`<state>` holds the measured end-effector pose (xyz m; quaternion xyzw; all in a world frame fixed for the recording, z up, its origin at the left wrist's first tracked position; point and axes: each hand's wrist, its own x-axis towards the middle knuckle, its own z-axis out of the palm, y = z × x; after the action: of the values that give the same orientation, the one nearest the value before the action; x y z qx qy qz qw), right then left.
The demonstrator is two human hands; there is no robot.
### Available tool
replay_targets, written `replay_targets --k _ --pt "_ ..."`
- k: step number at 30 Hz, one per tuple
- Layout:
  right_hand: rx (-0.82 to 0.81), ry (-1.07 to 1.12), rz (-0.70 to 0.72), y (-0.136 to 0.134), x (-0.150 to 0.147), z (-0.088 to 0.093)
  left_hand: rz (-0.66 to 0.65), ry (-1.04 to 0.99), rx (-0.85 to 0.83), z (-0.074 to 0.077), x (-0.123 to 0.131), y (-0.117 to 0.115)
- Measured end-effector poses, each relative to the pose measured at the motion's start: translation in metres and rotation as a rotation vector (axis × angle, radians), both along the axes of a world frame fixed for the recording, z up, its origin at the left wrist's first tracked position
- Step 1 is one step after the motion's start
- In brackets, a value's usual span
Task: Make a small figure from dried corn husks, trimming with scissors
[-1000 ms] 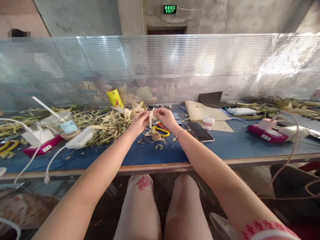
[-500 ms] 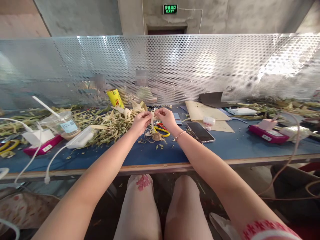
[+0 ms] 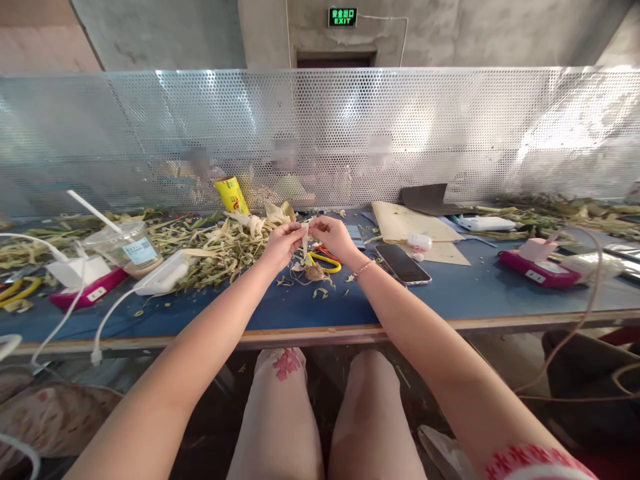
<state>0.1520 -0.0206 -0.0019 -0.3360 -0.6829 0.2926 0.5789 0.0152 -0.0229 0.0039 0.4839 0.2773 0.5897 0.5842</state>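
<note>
Strip [image 3: 305,248] hangs from left hand [image 3: 282,245] and right hand [image 3: 333,237].

Table [image 3: 175,313], left: one plastic cup [image 3: 129,249] with straw [image 3: 93,210], one white cabled device [image 3: 163,275], one magenta power strip [image 3: 93,291]. Table, right: one phone [image 3: 403,264] near tan paper [image 3: 413,223], one further magenta power strip [image 3: 537,271]. Behind: one tilted yellow canister [image 3: 232,195], one perforated panel [image 3: 450,127], one green exit sign [image 3: 343,17].

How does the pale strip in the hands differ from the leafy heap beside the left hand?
The pale strip is one narrow piece; the leafy heap is many tangled ones. The strip is held between the left hand and right hand, while the heap lies on the blue table. The strip looks cream; the heap mixes green and straw tones. Both look like plant matter.
</note>
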Motion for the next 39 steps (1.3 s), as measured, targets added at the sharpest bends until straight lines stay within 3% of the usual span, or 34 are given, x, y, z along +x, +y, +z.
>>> replay_targets --k 4,10,16,24,34,39 --pt "-0.019 -0.013 0.044 -0.0024 0.0005 0.0008 -0.010 0.009 0.005 -0.0001 -0.0008 0.0000" --pt "-0.017 0.017 -0.070 -0.0008 -0.0031 -0.0010 -0.016 -0.009 -0.005 0.0016 -0.0005 -0.0016" --pt "-0.053 0.055 0.018 -0.0009 -0.0025 0.0003 -0.056 -0.014 -0.029 0.0033 -0.0012 -0.0018" --pt "-0.037 0.057 0.009 0.0031 -0.0027 -0.0019 -0.064 0.040 0.028 0.0026 -0.0015 -0.0042" --pt "0.014 -0.080 -0.139 -0.0016 -0.0023 -0.0025 -0.088 0.100 0.044 0.0016 0.0013 -0.0075" --pt "-0.028 0.009 -0.052 -0.0005 -0.0028 -0.0014 -0.098 0.049 0.008 0.0003 0.0006 -0.0033"
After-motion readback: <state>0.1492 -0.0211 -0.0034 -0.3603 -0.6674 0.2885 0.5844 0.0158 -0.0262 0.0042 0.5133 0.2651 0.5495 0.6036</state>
